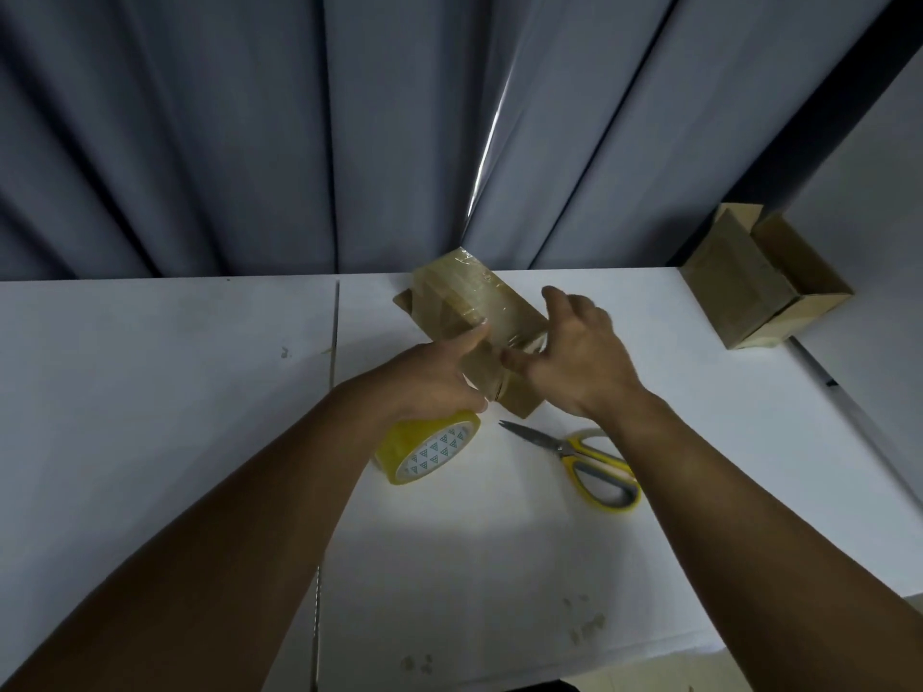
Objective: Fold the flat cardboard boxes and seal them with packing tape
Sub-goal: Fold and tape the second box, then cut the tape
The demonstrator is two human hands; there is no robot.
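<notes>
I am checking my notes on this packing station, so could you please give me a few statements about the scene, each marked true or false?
1. The left hand and the right hand both touch the taped box. True.
2. The scissors are in the right hand. False: they lie shut on the table.
3. The tape roll rests on the table by the left hand. True.
4. The second box at the far right is sealed. False: its top stands open.

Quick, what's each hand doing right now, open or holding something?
Left hand: grips the taped box.
Right hand: open, touching the box.
</notes>
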